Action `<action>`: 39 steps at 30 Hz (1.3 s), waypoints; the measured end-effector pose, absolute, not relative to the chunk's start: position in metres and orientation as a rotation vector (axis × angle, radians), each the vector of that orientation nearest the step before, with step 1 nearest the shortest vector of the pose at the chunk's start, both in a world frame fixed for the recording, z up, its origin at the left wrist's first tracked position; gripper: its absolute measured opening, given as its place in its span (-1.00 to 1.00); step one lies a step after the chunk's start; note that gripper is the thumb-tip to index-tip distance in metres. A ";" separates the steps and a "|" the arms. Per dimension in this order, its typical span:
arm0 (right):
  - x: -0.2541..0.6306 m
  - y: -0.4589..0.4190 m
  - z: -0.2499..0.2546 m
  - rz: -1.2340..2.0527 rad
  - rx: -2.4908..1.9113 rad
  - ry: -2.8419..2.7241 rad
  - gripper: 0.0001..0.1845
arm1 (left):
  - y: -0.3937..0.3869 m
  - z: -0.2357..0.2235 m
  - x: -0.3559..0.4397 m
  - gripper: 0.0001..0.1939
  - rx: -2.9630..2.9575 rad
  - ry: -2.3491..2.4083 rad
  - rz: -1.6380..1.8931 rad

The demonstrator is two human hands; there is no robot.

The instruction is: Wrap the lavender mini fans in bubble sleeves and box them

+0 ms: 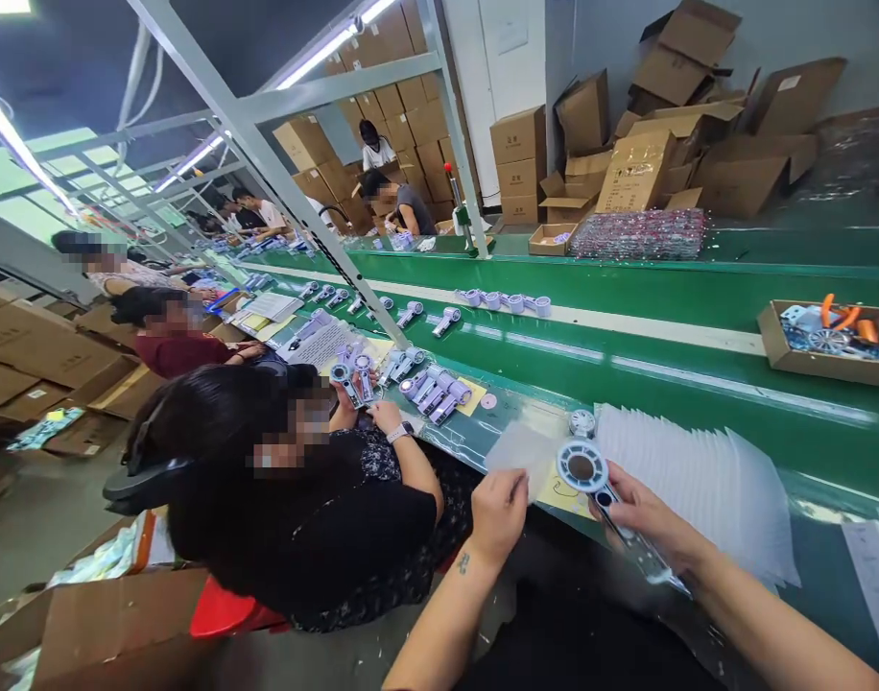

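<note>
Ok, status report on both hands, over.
Left hand: pinching translucent sheet. Right hand: gripping fan-like device, round head up. Sheet stack spread just beyond right hand.

Left hand (498,513) in a pinch, right hand (642,518) with fingers (625,482) curled, both forearms (443,609) angled inward.

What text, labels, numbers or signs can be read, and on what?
None legible.
Printed sheet: text lines, too small.
Stacked cartons: markings, too blurred.
Tilted carton: printed lines, too blurred.
Upper-right carton label: too small.
Device in right hand: no readable text.
</note>
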State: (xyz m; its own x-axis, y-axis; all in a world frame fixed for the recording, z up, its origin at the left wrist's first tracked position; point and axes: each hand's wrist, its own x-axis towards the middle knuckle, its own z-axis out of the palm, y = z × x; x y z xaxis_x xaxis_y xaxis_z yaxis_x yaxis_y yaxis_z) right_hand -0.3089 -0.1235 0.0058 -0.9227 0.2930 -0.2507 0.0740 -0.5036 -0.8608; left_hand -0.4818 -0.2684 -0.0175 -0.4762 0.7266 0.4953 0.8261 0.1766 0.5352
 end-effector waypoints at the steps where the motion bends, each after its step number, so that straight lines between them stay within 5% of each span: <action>1: -0.296 -0.130 0.008 2.550 -0.528 -1.533 -0.31 | -0.259 -0.014 -0.478 -0.86 -1.589 -2.291 -1.180; 7: -0.243 -0.154 -0.001 2.414 -0.651 -1.577 -0.20 | -0.233 -0.005 -0.451 -0.85 -1.762 -2.063 -0.841; 15: -0.210 -0.160 0.001 2.560 -0.794 -1.156 -0.54 | -0.225 -0.003 -0.422 -0.84 -1.892 -1.898 -0.693; 22: -0.203 -0.154 0.009 2.715 -0.702 -1.045 0.01 | -0.225 0.005 -0.405 -0.78 -2.190 -1.994 -1.168; 29: -0.199 -0.153 -0.002 2.638 -0.955 -1.087 -0.40 | -0.228 0.014 -0.403 -0.81 -2.241 -2.174 -1.547; 39: -0.169 -0.189 0.006 2.498 -1.152 -0.730 -0.52 | -0.254 -0.005 -0.365 -0.80 -2.246 -1.888 -1.290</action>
State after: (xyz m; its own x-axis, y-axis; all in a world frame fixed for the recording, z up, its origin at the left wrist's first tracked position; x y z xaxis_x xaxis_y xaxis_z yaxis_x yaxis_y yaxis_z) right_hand -0.1689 -0.1891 0.0065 -0.6359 0.4591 -0.6204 -0.0530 -0.8279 -0.5583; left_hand -0.3654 -0.2539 -0.0048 -0.0165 0.8502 0.5261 0.7991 -0.3051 0.5181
